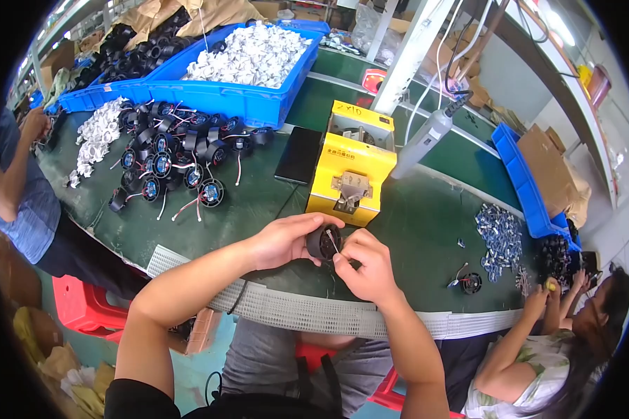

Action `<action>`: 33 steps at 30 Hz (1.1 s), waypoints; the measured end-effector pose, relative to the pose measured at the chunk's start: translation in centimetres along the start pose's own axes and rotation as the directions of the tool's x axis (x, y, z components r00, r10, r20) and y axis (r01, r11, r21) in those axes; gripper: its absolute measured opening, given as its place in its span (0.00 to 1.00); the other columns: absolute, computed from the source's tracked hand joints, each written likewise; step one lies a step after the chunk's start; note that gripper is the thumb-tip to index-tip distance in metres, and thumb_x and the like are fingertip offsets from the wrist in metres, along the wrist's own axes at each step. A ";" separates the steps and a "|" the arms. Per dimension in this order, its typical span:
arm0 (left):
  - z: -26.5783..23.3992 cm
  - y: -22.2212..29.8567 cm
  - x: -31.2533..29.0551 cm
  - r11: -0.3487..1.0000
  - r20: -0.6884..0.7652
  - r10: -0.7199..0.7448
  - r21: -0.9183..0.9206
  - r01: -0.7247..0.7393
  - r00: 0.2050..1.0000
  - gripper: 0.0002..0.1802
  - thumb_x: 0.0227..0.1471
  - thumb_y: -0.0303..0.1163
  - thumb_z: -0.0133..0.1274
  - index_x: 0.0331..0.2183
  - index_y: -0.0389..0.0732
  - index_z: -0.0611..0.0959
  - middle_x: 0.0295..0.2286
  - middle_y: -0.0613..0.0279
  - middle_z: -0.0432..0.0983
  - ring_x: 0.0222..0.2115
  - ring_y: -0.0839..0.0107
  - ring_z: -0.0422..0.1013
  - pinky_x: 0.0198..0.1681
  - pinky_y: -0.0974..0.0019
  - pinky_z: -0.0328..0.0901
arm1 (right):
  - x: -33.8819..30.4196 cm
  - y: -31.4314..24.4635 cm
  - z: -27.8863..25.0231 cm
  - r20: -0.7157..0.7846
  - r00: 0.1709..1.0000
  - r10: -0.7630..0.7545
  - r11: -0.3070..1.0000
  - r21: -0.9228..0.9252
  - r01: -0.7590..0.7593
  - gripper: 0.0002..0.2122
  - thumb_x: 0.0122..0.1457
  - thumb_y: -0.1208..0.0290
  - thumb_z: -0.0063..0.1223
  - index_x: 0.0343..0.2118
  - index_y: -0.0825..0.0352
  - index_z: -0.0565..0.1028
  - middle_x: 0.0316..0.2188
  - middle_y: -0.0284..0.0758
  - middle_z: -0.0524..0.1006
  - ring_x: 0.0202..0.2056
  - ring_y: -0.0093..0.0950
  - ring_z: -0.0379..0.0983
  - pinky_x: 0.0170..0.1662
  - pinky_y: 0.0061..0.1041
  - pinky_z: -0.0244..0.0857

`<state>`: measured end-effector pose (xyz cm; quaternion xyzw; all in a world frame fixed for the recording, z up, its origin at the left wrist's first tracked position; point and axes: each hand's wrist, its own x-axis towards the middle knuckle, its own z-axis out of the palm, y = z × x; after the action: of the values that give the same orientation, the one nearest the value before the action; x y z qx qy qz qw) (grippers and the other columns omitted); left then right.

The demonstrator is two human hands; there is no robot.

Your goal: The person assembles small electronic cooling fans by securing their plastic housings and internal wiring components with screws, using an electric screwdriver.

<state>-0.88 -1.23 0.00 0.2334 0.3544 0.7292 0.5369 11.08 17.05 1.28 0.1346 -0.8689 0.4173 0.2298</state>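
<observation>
My left hand [281, 241] is wrapped round a black round plastic housing [317, 246], its hollow side turned toward my right hand. My right hand [367, 267] pinches a thin pale wire [335, 242] that runs into the housing; the fingertips hide its lower end. Just beyond both hands stands a yellow box-shaped machine [349, 164] with a metal fixture [353, 187] on its front. To the left lies a heap of black round housings [182, 143], several showing blue circuit boards and trailing wires.
White plastic parts [99, 133] lie by the heap, and more fill a blue bin [258, 98]. A black flat device [300, 155] is left of the machine. Small circuit boards [497, 237] and one wired round part [472, 283] lie right. Co-workers sit at both sides.
</observation>
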 end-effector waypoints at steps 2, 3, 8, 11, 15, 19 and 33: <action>0.0 -0.1 0.1 0.999 -0.011 -0.015 0.032 0.016 1.000 0.23 0.65 0.41 0.39 0.55 0.38 0.70 0.43 0.60 0.75 0.43 0.72 0.73 0.40 0.64 0.71 | 0.1 -0.3 -0.1 0.018 0.997 -0.082 0.987 -0.137 0.083 0.07 0.47 0.78 0.59 0.19 0.70 0.71 0.22 0.36 0.69 0.27 0.35 0.71 0.30 0.30 0.66; 0.2 -0.2 0.3 0.995 -0.039 -0.051 0.082 0.054 0.998 0.22 0.65 0.40 0.40 0.55 0.39 0.70 0.43 0.60 0.75 0.43 0.73 0.73 0.40 0.63 0.71 | 0.0 -0.4 0.0 0.017 0.997 -0.080 0.987 -0.139 0.081 0.07 0.47 0.78 0.59 0.19 0.70 0.71 0.22 0.36 0.69 0.27 0.35 0.71 0.30 0.30 0.66; 0.6 -0.2 0.3 0.995 -0.077 -0.063 0.070 0.069 0.995 0.19 0.64 0.35 0.44 0.54 0.40 0.73 0.44 0.62 0.75 0.44 0.72 0.73 0.48 0.58 0.71 | 0.1 -1.1 0.8 -0.106 0.987 0.121 0.983 -0.128 -0.134 0.09 0.48 0.74 0.64 0.30 0.67 0.74 0.27 0.37 0.71 0.30 0.36 0.72 0.32 0.32 0.69; 1.0 0.4 0.0 1.000 -0.161 0.010 -0.026 -0.015 0.987 0.18 0.63 0.34 0.44 0.52 0.39 0.75 0.46 0.61 0.74 0.45 0.69 0.73 0.49 0.54 0.71 | 0.9 -1.9 -0.8 -0.266 0.957 -0.114 0.953 -0.302 0.029 0.11 0.49 0.78 0.64 0.36 0.66 0.76 0.35 0.39 0.70 0.32 0.33 0.75 0.33 0.27 0.71; 1.1 0.5 -0.1 0.991 -0.153 0.104 -0.065 -0.115 0.983 0.17 0.64 0.33 0.44 0.51 0.39 0.75 0.46 0.61 0.74 0.45 0.69 0.73 0.49 0.54 0.70 | 0.5 -0.8 -1.4 -0.280 0.928 -0.247 0.935 -0.321 0.152 0.09 0.47 0.81 0.65 0.32 0.66 0.79 0.34 0.38 0.73 0.27 0.27 0.75 0.29 0.22 0.71; 1.2 0.2 -0.4 0.978 -0.126 0.202 -0.022 -0.206 0.971 0.17 0.63 0.31 0.44 0.52 0.39 0.74 0.48 0.60 0.73 0.47 0.69 0.72 0.52 0.59 0.67 | 0.0 -1.0 -0.7 -0.339 0.932 -0.125 0.987 -0.137 0.083 0.08 0.48 0.80 0.66 0.33 0.70 0.79 0.22 0.34 0.77 0.19 0.22 0.73 0.23 0.19 0.67; 2.2 -2.1 0.4 0.954 0.063 0.299 -0.013 -0.299 0.952 0.27 0.63 0.34 0.42 0.60 0.36 0.61 0.59 0.55 0.60 0.59 0.64 0.58 0.63 0.57 0.50 | 0.1 -0.8 2.1 -0.345 0.939 0.006 1.000 -0.002 -0.007 0.10 0.49 0.81 0.65 0.36 0.70 0.80 0.32 0.34 0.74 0.27 0.20 0.72 0.28 0.18 0.67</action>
<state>1.80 0.09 -0.22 0.3066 0.2962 0.7948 0.4320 10.74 14.96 0.69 0.0561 -0.8163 0.4340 0.3771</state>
